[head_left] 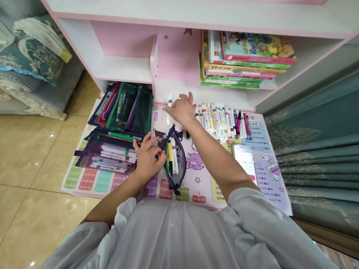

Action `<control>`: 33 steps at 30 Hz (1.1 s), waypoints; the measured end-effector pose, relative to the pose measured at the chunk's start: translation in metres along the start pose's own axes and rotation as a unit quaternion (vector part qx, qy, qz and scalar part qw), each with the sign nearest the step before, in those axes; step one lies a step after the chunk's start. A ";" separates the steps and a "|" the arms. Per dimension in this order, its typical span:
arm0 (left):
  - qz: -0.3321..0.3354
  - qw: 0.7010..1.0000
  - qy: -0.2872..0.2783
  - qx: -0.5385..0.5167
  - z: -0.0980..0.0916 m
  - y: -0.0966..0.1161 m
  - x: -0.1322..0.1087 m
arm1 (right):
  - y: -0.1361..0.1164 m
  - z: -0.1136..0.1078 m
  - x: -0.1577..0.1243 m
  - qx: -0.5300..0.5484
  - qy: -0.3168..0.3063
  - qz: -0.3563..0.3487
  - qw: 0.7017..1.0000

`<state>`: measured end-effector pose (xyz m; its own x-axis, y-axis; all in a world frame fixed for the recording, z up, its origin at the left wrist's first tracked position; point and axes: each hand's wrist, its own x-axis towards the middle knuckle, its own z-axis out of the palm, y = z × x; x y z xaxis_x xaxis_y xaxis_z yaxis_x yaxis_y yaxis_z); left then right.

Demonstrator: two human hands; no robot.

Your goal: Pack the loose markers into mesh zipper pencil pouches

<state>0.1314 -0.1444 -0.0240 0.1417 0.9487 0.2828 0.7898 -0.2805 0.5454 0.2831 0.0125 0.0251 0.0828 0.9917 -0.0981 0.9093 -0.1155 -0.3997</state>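
Observation:
My left hand [149,157] has its thumb and finger closed on the near side edge of a dark blue mesh zip pouch [182,162], its other fingers raised. The pouch gapes, and several markers [173,155] lie in it, white, yellow and green ones among them. Farther back, my right hand [183,109] grips a white marker [168,118] with a blue end, above the patterned mat. Just right of that hand spreads a row of loose markers [215,119], mostly white with coloured ends. A dark green cap or pen end shows under my right forearm.
Filled mesh pouches [124,108] lie at the left, with a purple pouch of markers [88,154] nearer me. A lit phone [244,162] rests on the right of the mat [196,193]. Stacked books [243,67] fill part of the shelf behind. A curtain [340,145] hangs at right.

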 end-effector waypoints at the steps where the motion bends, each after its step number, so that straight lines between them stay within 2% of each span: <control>1: -0.001 1.000 0.001 0.000 0.000 0.000 0.000 | 0.000 -0.006 -0.009 0.011 0.013 -0.008 1.000; 4: -0.002 1.000 0.005 0.001 0.001 0.000 0.000 | 0.004 -0.018 -0.040 0.033 0.034 -0.033 0.998; 7: -0.001 1.000 0.006 0.006 0.002 -0.001 0.001 | 0.013 -0.019 -0.072 0.049 0.033 -0.044 0.997; 12: -0.002 1.000 0.001 0.008 0.003 -0.002 0.001 | 0.031 -0.007 -0.118 0.085 0.024 -0.063 0.994; 16: -0.001 1.000 0.001 0.003 0.003 -0.004 0.001 | 0.038 0.011 -0.144 0.087 0.028 -0.080 0.993; 21: 0.000 1.000 0.012 0.003 0.006 -0.005 0.000 | 0.037 0.027 -0.159 0.040 0.018 -0.072 0.996; 33: -0.001 1.000 0.006 0.009 0.004 -0.003 0.001 | 0.034 0.033 -0.162 -0.025 0.013 -0.083 0.996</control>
<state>0.1317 -0.1420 -0.0279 0.1332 0.9474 0.2911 0.8007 -0.2760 0.5317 0.2870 -0.1536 -0.0024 -0.0595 0.9982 -0.0101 0.9304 0.0518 -0.3628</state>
